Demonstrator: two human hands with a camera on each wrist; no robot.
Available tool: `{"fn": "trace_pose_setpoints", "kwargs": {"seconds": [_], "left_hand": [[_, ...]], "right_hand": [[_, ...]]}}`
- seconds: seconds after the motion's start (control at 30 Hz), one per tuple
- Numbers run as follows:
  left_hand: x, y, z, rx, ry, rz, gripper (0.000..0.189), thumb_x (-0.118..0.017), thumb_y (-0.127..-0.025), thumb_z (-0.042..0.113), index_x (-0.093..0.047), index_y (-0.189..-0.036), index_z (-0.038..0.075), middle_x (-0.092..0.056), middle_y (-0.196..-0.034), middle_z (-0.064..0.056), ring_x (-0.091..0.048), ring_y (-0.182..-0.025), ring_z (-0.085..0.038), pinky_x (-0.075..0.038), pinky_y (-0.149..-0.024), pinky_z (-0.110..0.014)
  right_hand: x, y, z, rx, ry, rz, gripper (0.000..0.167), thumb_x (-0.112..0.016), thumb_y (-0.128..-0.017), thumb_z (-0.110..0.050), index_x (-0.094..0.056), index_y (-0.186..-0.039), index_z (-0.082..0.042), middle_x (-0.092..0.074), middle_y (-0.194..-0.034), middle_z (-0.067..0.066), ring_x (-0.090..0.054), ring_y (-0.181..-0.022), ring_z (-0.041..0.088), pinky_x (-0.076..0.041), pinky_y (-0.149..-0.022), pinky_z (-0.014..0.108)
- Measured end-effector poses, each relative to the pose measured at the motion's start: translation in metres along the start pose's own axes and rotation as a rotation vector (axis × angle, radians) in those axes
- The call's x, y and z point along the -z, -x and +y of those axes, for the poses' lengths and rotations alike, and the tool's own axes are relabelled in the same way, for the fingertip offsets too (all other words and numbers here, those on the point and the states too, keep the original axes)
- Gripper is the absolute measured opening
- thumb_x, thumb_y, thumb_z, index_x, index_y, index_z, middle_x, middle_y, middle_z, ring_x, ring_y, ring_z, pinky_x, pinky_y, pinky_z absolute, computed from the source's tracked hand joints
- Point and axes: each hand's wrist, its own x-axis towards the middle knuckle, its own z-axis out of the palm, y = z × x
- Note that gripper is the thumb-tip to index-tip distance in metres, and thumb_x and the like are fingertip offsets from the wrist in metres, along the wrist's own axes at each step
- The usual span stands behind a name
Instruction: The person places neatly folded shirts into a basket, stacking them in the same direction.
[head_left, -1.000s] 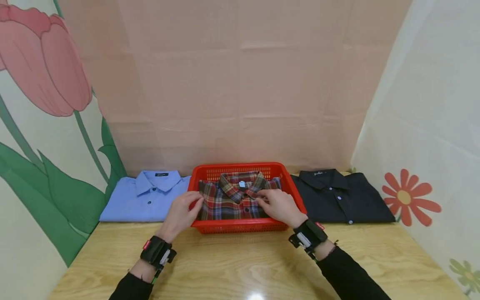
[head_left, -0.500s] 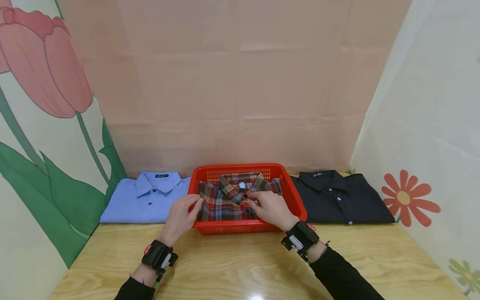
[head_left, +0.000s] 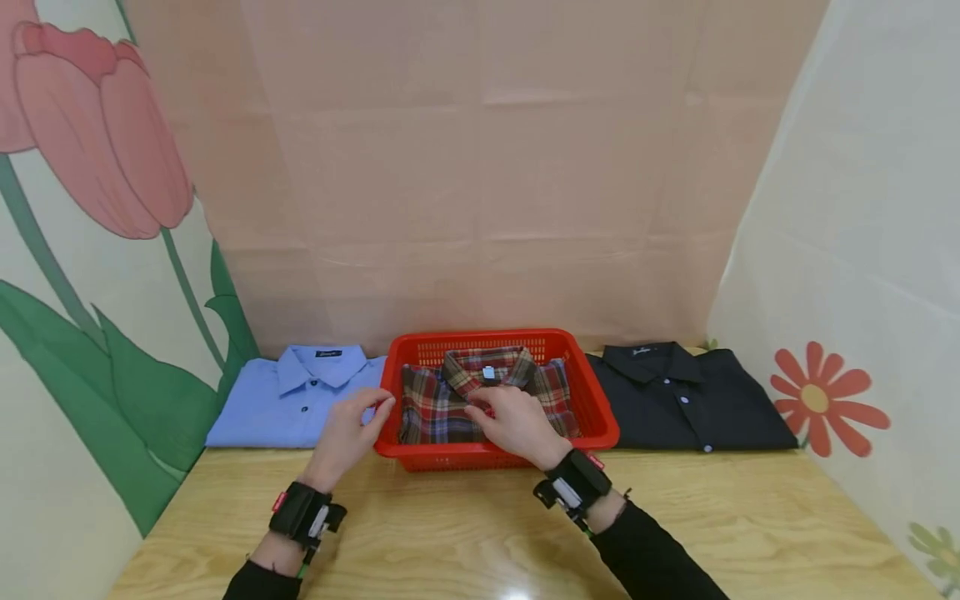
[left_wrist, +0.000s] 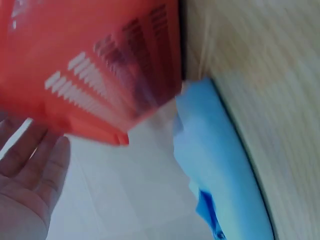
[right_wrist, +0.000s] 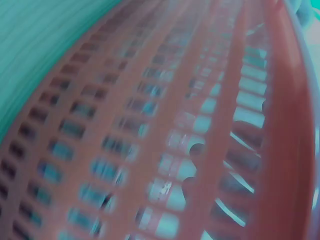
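A folded plaid shirt (head_left: 437, 418), mostly red and dark with a collar and a pale label, lies in a red plastic basket (head_left: 441, 452). My right hand (head_left: 519, 427) is over the shirt's front below the collar, thumb and fingers bent with a gap between them; it covers the placket. In the right wrist view the slotted basket wall (right_wrist: 135, 115) mostly hides that hand's fingers. At the basket's left rim is my left hand (head_left: 347, 435), relaxed and holding nothing. The left wrist view has the left hand's fingers (left_wrist: 52, 170) extended close by the rim.
A folded light blue shirt (head_left: 277, 417) lies left of the basket, and a folded black shirt (head_left: 697, 408) lies on its right. All stand at the back of a wooden table (head_left: 450, 533), before a pinkish wall covering (head_left: 480, 208).
My right hand has moved left across the plaid shirt, from its right side to the middle. My left hand has drawn slightly left, from over the shirt's edge to the basket rim.
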Motion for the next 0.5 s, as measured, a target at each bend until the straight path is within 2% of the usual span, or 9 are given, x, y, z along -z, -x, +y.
{"fn": "trace_pose_setpoints", "kwargs": {"seconds": [0.17,0.33,0.4,0.5], "left_hand": [[0.016,0.000,-0.010,0.062,0.000,-0.020,0.017,-0.064,-0.096,0.015,-0.074,-0.105,0.004,-0.074,-0.098,-0.007,-0.068,-0.087,-0.020,-0.059,-0.072,-0.040],[0.027,-0.001,-0.020,0.113,-0.039,-0.132,0.018,-0.062,-0.097,0.016,-0.074,-0.103,0.005,-0.074,-0.095,-0.007,-0.069,-0.086,-0.021,-0.058,-0.074,-0.041],[0.029,-0.001,-0.024,0.145,-0.061,-0.183,0.017,-0.062,-0.097,0.018,-0.074,-0.103,0.006,-0.074,-0.094,-0.005,-0.068,-0.086,-0.020,-0.058,-0.076,-0.041],[0.034,-0.001,-0.032,0.181,-0.104,-0.230,0.017,-0.061,-0.097,0.018,-0.073,-0.101,0.007,-0.073,-0.092,-0.005,-0.067,-0.083,-0.018,-0.057,-0.076,-0.042]], "right_hand": [[-0.011,-0.001,-0.014,0.063,-0.006,0.024,0.024,-0.064,-0.095,-0.032,-0.074,-0.111,-0.017,-0.073,-0.090,-0.005,-0.051,-0.059,0.004,-0.037,-0.045,0.020],[-0.021,0.000,-0.030,0.124,-0.015,0.013,0.023,-0.063,-0.096,-0.028,-0.074,-0.113,-0.016,-0.074,-0.096,-0.002,-0.056,-0.065,0.006,-0.040,-0.048,0.021],[-0.025,0.000,-0.039,0.163,-0.017,0.021,0.023,-0.063,-0.096,-0.028,-0.074,-0.112,-0.015,-0.074,-0.099,-0.002,-0.062,-0.072,0.009,-0.048,-0.055,0.024],[-0.033,0.000,-0.051,0.241,-0.014,0.047,0.025,-0.064,-0.096,-0.029,-0.073,-0.114,-0.015,-0.072,-0.109,-0.001,-0.066,-0.094,0.013,-0.056,-0.076,0.030]]}}
